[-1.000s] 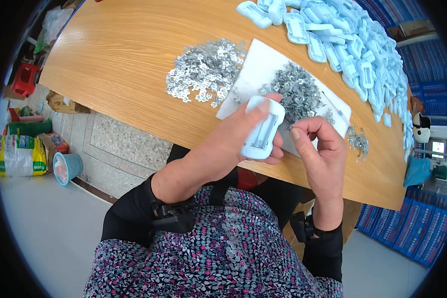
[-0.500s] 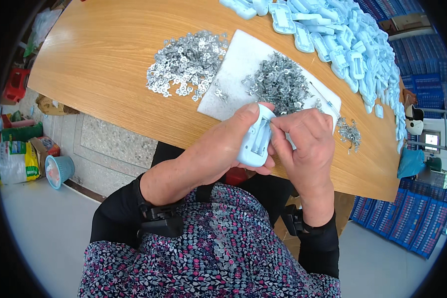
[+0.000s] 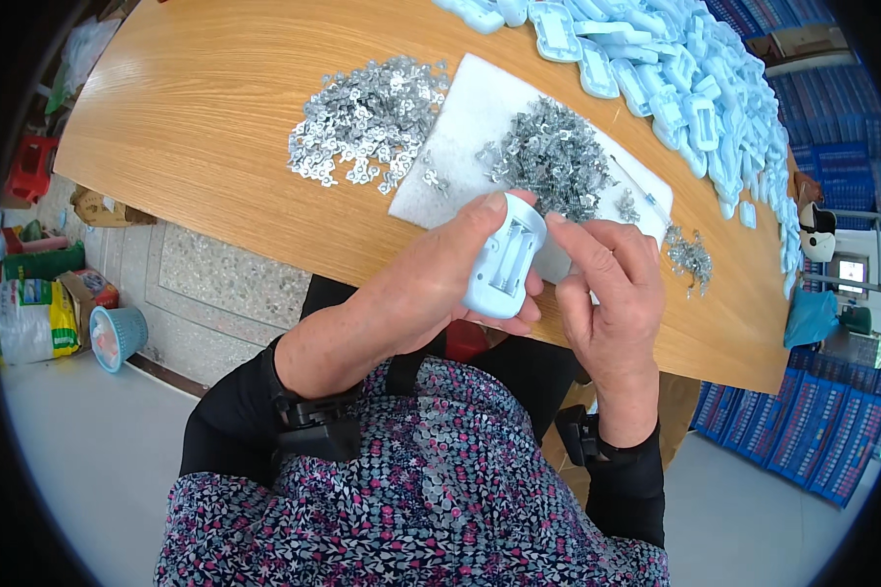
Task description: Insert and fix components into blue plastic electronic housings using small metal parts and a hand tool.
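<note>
My left hand (image 3: pixel 448 256) grips a light blue plastic battery housing (image 3: pixel 505 262), thumb along its upper left side and fingers underneath. The housing's open battery compartment faces up. Just to its right is my right hand (image 3: pixel 617 289), index finger stretched toward the housing's upper right edge and thumb apart from it. I see nothing held between them. Beyond both hands, a heap of small metal spring contacts (image 3: pixel 558 157) lies on a white foam sheet (image 3: pixel 470 108). Flat metal contact plates (image 3: pixel 367 122) form another pile left of the sheet.
A large heap of light blue housings (image 3: pixel 671 88) covers the table's far right. A thin tool (image 3: pixel 646 186) rests on the foam's right side, near a small pile of metal parts (image 3: pixel 690 259). Blue stacked trays (image 3: pixel 803 426) stand right of the wooden table (image 3: pixel 206 117).
My right hand's fingers have come off the housing's compartment and spread apart, moving slightly right. My left hand still holds the housing, now a little higher.
</note>
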Demonstrator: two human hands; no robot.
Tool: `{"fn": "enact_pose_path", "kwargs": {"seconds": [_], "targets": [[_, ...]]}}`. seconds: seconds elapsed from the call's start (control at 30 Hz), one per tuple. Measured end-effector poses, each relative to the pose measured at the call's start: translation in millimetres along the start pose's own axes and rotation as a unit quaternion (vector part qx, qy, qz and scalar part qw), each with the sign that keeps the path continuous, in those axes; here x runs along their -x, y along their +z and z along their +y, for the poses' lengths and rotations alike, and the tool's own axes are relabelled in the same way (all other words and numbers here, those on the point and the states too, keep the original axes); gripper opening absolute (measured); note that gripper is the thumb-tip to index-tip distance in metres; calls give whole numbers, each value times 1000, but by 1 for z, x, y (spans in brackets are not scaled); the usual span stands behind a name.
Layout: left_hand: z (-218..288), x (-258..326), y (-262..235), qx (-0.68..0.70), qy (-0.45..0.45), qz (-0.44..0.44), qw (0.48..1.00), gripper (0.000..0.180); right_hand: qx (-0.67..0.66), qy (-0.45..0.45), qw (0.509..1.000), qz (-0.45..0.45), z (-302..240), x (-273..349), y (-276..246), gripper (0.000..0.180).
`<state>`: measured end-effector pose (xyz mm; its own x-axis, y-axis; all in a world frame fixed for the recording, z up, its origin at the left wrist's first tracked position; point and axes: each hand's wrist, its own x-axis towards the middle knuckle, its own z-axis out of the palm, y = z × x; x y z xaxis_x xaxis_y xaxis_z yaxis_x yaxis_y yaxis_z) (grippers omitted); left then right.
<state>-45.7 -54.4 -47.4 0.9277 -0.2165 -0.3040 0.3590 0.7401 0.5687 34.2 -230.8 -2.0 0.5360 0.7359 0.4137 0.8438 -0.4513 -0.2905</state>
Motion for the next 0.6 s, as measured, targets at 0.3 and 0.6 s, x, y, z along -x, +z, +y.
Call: {"fn": "enact_pose_path", "kwargs": {"seconds": [0.3, 0.6], "targets": [[1, 1, 8, -20, 7, -29, 999, 59, -267, 265, 926, 38, -1, 14, 2, 27], [-1, -1, 16, -280, 83, 17, 956, 45, -542, 370, 752, -67, 7, 17, -6, 25]]}}
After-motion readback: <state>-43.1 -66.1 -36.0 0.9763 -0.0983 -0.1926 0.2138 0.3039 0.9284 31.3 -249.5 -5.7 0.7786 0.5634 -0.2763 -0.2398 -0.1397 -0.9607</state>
